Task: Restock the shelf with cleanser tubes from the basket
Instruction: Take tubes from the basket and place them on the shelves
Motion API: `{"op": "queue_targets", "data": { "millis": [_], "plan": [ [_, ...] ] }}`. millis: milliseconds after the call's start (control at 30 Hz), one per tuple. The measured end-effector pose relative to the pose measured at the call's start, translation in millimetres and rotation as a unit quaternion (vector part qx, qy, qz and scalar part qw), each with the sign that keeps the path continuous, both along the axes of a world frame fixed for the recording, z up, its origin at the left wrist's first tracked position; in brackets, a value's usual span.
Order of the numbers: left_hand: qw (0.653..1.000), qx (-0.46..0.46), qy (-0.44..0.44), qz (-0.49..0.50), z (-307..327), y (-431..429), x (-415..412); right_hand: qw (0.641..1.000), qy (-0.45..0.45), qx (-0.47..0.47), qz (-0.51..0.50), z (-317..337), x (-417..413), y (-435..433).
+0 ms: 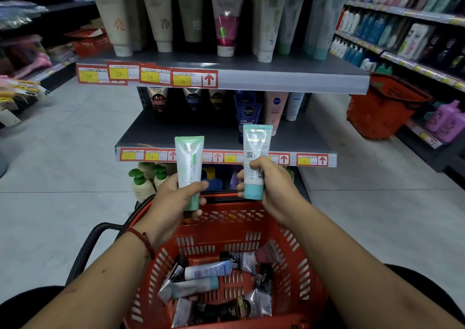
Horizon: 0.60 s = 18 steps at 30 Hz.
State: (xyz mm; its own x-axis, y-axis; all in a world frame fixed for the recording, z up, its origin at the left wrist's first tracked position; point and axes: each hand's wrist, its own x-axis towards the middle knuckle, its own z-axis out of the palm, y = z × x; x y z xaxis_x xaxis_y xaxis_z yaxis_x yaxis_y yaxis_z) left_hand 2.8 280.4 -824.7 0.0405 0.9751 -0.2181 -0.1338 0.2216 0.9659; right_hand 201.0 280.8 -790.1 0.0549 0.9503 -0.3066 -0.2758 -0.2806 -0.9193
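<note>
Two tubes up in the air here, one per hand. The left hand point(176, 198) is wrapped round the bottom of a white tube with green print point(189, 160), pale green cap down and crimped end straight up. The right hand point(274, 185) grips a white and teal tube point(256, 147) the same way, barcode side facing the camera. Both stand upright over the far edge of the red basket point(297, 253), in front of the grey shelf point(176, 130). More tubes point(208, 269) lie flat in the basket.
</note>
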Motion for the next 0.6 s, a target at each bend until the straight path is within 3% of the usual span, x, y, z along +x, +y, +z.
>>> {"op": "queue_targets", "data": {
  "millis": [333,500,600],
  "plan": [
    [0.995,-0.007,-0.089,-0.04,4.2,-1.5,0.2,1.0,0.028,0.004,0.009,-2.1,-0.4,-1.9],
    [0.985,-0.026,-0.164,-0.043,10.8,-0.8,-1.8,0.989,0.139,0.014,0.052,1.7,-5.3,-4.5],
    [0.986,-0.027,-0.159,-0.047,13.1,-1.9,-1.3,0.986,0.144,0.035,0.073,3.9,-5.9,-6.0]
  ]
}}
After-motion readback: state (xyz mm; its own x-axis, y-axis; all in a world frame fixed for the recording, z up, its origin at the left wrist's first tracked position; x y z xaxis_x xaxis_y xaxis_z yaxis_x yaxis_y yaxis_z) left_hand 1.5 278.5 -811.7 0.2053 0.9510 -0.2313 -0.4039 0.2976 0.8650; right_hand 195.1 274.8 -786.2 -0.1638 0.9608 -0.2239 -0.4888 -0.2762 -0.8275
